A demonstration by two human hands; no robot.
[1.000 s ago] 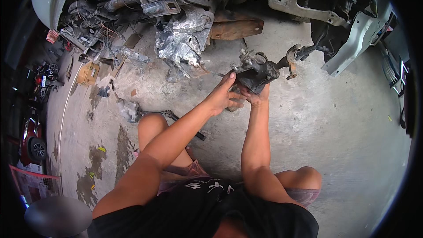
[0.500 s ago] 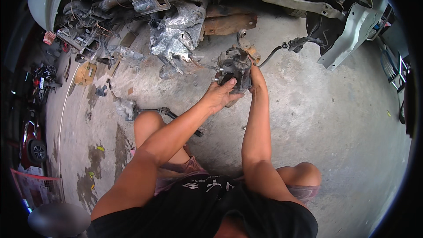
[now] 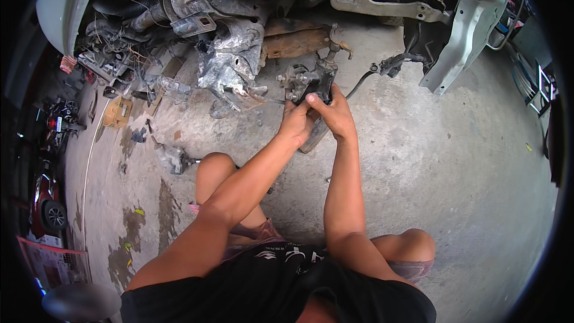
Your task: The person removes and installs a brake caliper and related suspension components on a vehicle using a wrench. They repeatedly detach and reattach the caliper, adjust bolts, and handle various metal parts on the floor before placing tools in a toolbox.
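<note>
Moved: The metal part (image 3: pixel 308 81) sits higher and more to the left in the frame than half a second ago. Both hands went up with it, toward the car parts at the top.
Left hand: The left hand (image 3: pixel 294 124) holds the part from below and from the left. Its fingers are clamped on the lower edge.
Right hand: The right hand (image 3: pixel 336 113) is on the lower right side of the part. Its fingers press tight on the dark face, thumb at the front.
Part: It is grey and dirty, upper middle of the frame, held up off the floor. It lies just above both hands. Its long side runs up and down, with a thin rod on top. Both hands touch it, so neither is nearer.
Hose: A thin black hose (image 3: pixel 359 84) runs from the part to the right, toward the car body (image 3: pixel 460 42).
Floor: Bare grey concrete floor (image 3: pixel 430 161) with dark stains at the lower left.
Room: A torn-up car front (image 3: pixel 227 30) fills the top. Small scraps lie at the upper left. The person sits on the floor, knees bent.
</note>
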